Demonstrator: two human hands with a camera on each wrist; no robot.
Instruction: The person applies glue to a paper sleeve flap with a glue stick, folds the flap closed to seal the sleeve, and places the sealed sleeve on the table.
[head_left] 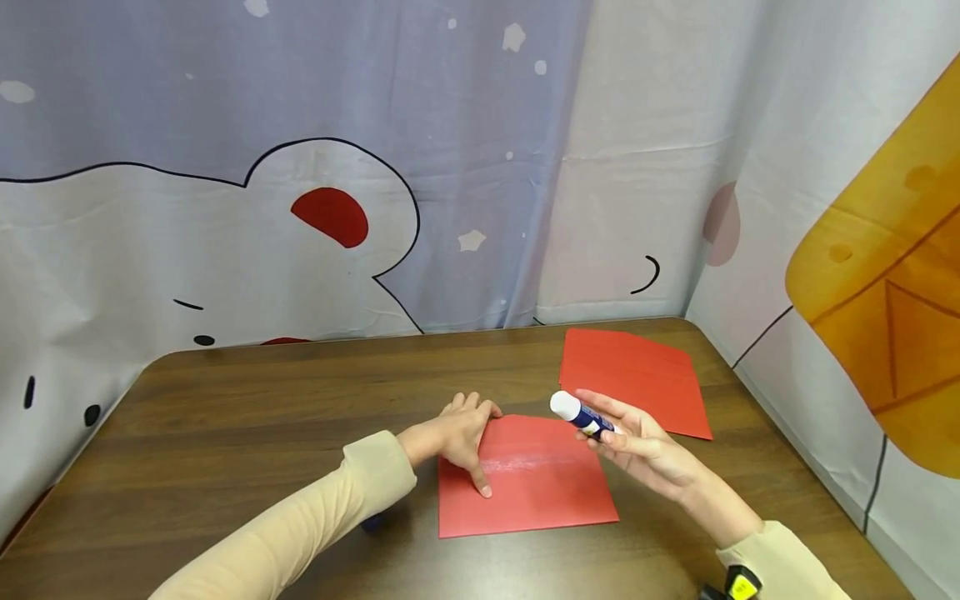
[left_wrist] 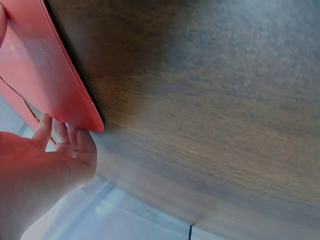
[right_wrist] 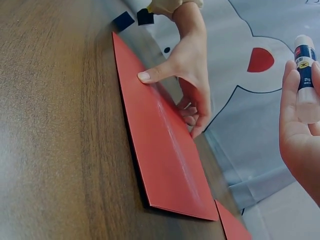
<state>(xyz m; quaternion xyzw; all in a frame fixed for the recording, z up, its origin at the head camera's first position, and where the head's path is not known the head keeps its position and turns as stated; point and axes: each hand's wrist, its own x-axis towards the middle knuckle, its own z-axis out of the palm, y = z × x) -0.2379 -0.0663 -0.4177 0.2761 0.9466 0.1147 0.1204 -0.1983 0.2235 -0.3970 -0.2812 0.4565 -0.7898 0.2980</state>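
A red paper piece, shaped like an envelope, lies on the wooden table with a shiny whitish streak across it. My left hand is spread over its left part. The thumb rests on the paper's face, while the other fingers reach its far edge. Held above the paper's right side is a glue stick with a blue label and a white end pointing up and left. My right hand grips it between thumb and fingers. In the right wrist view this glue stick stands nearly upright.
Another red paper piece lies at the table's back right, behind my right hand. A small dark blue object sits beside my left forearm, partly hidden by it. Printed curtains hang along the back and right edges of the table.
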